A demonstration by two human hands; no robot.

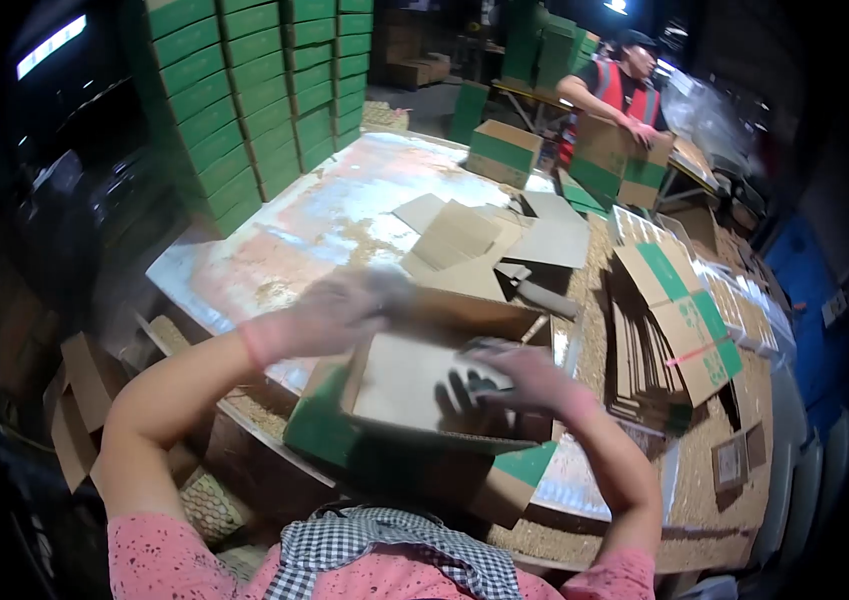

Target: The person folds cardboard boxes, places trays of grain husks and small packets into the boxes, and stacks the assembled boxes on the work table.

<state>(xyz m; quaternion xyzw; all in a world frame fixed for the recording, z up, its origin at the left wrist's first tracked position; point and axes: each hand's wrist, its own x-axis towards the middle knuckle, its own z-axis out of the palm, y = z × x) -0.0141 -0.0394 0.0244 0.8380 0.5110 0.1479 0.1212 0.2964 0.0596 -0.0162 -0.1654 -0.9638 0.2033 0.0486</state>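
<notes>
An open cardboard box (pixel 359 440) with green sides stands in front of me at the table's near edge. A pale flat sheet (pixel 399 375) lies inside it. My left hand (pixel 339 312), in a light glove, is at the box's far left corner. Motion smears its fingers, so I cannot make out whether it holds anything. Over the right part of the box is my right hand (pixel 524 375), gloved with darker fingertips. Its fingers are spread, with a finger-shaped shadow on the sheet beside them.
Tall stacks of green boxes (pixel 244 100) rise at the back left. Loose cardboard pieces (pixel 459 240) lie beyond my box. Folded cartons (pixel 679 320) stand to the right. Across the table (pixel 294 215), a person in a red vest (pixel 609 90) handles another carton (pixel 609 160).
</notes>
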